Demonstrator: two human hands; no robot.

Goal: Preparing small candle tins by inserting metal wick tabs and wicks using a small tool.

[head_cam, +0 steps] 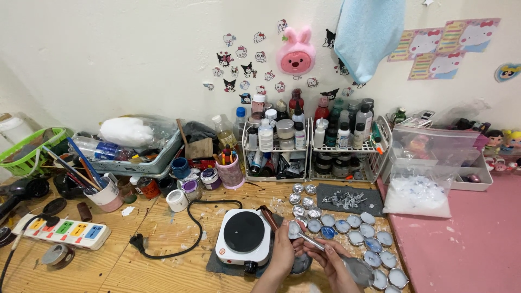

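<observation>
My left hand [282,256] holds a small round metal tin [294,229] just right of a white electric hot plate [244,237]. My right hand [332,261] grips a thin metal tool [313,242] whose tip reaches into that tin; a grey cloth or bag [359,270] sits under this hand. A brown-handled tool [269,218] lies by the hot plate. Several small tins [358,230], some with pale or blue filling, lie in rows to the right. Both hands meet near the bottom edge of the view.
Two wire racks of bottles and jars [309,146] stand against the wall. A black power cord [184,228] and a power strip [68,232] lie on the wooden table. Cups of brushes [103,192], a clear bag of white material [418,195] and a pink surface [467,244] are around.
</observation>
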